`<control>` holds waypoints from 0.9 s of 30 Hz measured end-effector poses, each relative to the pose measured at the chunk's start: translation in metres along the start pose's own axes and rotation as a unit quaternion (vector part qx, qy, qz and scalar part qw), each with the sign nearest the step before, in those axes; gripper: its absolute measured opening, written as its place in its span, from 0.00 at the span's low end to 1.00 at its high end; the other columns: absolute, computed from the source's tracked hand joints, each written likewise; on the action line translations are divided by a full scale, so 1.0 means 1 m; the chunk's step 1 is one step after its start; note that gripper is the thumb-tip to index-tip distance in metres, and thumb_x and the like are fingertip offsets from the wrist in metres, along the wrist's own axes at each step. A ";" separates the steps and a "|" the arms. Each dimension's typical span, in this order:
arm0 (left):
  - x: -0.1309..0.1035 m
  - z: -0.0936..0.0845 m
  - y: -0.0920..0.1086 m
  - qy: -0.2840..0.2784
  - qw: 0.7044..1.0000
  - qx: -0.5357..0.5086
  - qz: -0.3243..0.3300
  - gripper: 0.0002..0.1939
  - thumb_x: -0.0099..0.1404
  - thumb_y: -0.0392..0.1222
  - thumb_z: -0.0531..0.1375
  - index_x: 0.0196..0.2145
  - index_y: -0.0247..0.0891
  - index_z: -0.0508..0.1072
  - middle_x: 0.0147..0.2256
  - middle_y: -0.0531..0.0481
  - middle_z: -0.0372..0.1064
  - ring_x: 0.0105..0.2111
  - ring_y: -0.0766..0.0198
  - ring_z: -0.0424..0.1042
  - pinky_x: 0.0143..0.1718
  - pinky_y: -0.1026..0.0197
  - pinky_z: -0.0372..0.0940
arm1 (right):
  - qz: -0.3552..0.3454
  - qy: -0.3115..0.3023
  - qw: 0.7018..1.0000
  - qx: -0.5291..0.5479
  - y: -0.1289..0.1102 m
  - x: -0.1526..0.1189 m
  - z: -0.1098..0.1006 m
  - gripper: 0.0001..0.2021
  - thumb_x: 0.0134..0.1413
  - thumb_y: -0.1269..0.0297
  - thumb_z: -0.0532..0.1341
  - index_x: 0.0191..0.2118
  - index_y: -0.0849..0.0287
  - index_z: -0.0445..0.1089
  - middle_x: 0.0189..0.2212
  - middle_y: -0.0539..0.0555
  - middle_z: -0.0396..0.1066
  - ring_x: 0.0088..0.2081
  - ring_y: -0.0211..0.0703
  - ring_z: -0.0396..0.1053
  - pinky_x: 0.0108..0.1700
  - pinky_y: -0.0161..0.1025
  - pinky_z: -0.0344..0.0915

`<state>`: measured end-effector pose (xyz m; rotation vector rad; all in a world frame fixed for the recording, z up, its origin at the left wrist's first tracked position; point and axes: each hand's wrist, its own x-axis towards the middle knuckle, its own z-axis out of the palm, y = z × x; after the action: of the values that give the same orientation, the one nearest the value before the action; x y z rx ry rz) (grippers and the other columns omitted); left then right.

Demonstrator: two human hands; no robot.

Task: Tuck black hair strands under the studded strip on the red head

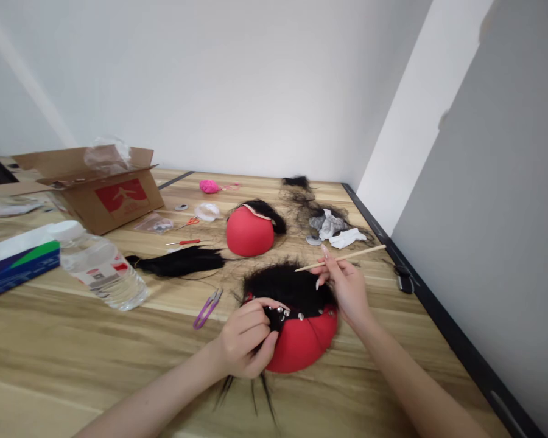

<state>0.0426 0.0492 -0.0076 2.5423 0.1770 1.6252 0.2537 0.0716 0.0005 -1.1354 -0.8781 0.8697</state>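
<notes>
Right in front of me a red dome-shaped wig block [304, 347] carries a patch of short black hair [278, 283], fixed along its edge by several silver-headed pins [301, 316]. My left hand [251, 337] is closed on a lock of black hair at the block's left side; loose strands hang below the fingers. My right hand [342, 283] pinches a thin pale wooden stick [368, 251] between thumb and fingers, its tip reaching over the hair patch. The stick lies nearly level, slanting up to the right.
Purple thread snips [207, 309], a black hair bundle [182, 261] and a water bottle [101, 267] lie to the left. Behind are a second red wig block [249, 232], orange scissors [189, 222], a cardboard box [109, 198] and crumpled tissue [347, 237]. A wall borders the right.
</notes>
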 end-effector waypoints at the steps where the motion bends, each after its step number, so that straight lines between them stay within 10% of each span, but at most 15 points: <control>1: -0.001 0.000 0.000 0.002 1.000 0.002 0.003 0.10 0.54 0.22 0.53 0.24 0.34 0.61 0.22 0.55 0.51 0.24 0.70 0.56 0.39 0.53 0.74 | -0.001 0.009 1.000 -0.008 0.005 0.004 -0.003 0.21 0.45 0.46 0.66 0.30 0.63 0.71 0.25 0.58 0.77 0.19 0.37 0.68 0.25 0.36 0.67; 14: -0.020 0.009 -0.001 0.010 0.997 0.067 0.046 0.08 0.55 0.27 0.52 0.22 0.35 0.61 0.22 0.53 0.52 0.25 0.67 0.54 0.42 0.44 0.74 | -0.054 0.048 0.979 -0.192 0.068 0.029 -0.044 0.23 0.44 0.41 0.63 0.32 0.59 0.75 0.31 0.58 0.78 0.30 0.50 0.74 0.36 0.44 0.70; 27: -0.030 0.011 0.006 -0.071 0.976 0.108 0.176 0.13 0.59 0.33 0.55 0.17 0.37 0.66 0.15 0.56 0.56 0.18 0.69 0.49 0.53 0.52 0.71 | -0.124 0.106 0.975 -0.149 0.055 0.026 -0.041 0.20 0.51 0.45 0.60 0.35 0.61 0.72 0.30 0.56 0.74 0.32 0.47 0.73 0.40 0.46 0.70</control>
<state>0.0398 0.0384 -0.0383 2.9853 -0.1250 1.5975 0.2949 0.0905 -0.0570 -1.3156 -0.9675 0.4109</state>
